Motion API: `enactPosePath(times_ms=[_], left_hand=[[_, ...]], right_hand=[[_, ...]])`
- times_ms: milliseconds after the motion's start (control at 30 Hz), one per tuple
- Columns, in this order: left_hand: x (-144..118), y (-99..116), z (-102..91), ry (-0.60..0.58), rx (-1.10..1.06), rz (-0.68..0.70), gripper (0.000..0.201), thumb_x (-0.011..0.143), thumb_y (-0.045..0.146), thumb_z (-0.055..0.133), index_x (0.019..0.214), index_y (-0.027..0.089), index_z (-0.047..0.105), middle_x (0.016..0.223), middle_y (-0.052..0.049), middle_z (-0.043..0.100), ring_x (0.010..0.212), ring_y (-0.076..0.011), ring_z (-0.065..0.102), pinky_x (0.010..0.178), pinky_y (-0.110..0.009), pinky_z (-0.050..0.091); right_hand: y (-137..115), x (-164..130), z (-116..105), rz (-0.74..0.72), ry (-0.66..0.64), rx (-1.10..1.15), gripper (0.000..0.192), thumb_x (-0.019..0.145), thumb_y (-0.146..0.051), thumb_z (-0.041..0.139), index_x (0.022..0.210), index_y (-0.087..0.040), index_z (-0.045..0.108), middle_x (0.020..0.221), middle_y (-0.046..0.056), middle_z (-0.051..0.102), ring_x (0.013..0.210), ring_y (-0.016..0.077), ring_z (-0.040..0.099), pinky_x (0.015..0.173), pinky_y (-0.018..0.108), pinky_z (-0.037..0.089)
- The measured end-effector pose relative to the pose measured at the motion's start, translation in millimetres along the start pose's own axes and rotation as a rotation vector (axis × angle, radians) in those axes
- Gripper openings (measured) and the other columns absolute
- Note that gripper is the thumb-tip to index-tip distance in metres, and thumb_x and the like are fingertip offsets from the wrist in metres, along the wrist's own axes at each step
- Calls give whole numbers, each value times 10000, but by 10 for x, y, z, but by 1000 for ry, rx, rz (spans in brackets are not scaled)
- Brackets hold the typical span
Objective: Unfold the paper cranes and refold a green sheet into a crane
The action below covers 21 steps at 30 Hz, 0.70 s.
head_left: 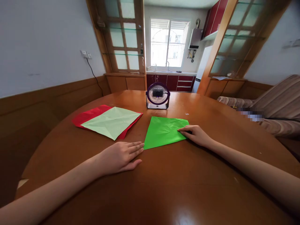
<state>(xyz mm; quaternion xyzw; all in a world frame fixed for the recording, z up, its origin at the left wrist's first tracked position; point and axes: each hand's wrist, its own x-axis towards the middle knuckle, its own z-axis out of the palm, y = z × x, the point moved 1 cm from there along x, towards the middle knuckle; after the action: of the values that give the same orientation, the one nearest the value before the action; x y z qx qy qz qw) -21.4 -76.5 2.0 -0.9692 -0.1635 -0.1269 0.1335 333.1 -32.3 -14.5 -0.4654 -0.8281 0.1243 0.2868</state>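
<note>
Both forearms bare; left hand point(120, 156) and right hand point(197, 135) ungloved, apparently no rings or watch.

A home, dining area w/ kitchen behind: round wooden table point(164, 187), striped sofa point(276, 106) at right, wood-framed glass shelves point(124, 40) either side of the opening. Beyond it red cabinets point(172, 82), sink under a window point(169, 42), prob. a wall water heater point(195, 38).
</note>
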Motion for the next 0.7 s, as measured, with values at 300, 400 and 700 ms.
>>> enactPosePath(times_ms=[300,400,700], left_hand=[[160,11,-16,111,-165,60,265,952,235,457,1102,129,649,1077,-119,710,1040,-226,659,901,-349,549],[214,8,-24,70,-191,78,255,957,239,452,1084,144,651,1016,-107,713,964,-216,661,856,-340,542],[376,-26,-45,-18,-281,21,301,967,346,462,1115,167,653,1051,-105,661,974,-224,617,885,-353,498]], right_hand=[[-12,-3,-6,-14,4,-20,268,917,-319,514,1045,-229,732,1017,56,744,894,223,687,796,364,547],[-17,0,-5,-21,2,-33,269,923,-315,509,1045,-224,732,1013,59,744,887,221,685,805,367,539],[6,-13,-13,-48,46,-39,280,931,-332,514,1018,-192,739,963,83,730,836,221,667,752,351,523]])
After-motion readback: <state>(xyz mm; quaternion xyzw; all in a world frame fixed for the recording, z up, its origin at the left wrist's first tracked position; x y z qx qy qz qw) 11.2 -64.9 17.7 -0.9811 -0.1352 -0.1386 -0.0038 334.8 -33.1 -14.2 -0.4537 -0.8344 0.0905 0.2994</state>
